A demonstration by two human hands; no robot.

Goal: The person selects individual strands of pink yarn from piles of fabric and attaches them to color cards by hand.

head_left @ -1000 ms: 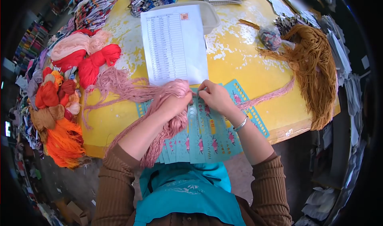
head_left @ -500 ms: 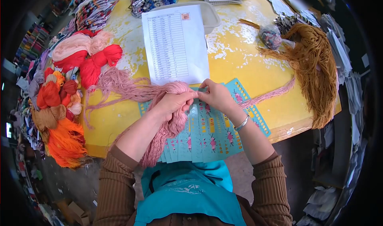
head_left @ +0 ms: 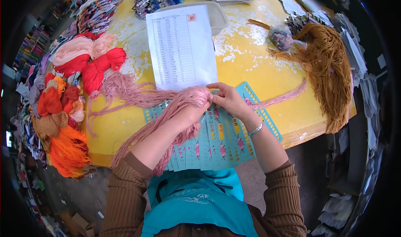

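Bright even daylight, soft faint shadows, strong fisheye distortion, black vignetted corners, sharp centre, yellow bench edges slightly blurred

Single head cam, fisheye, looks forward and down from above the person's chest. Close on both hands: left hand and right hand sit mid-frame; yellow table spreads beyond them, floor below.
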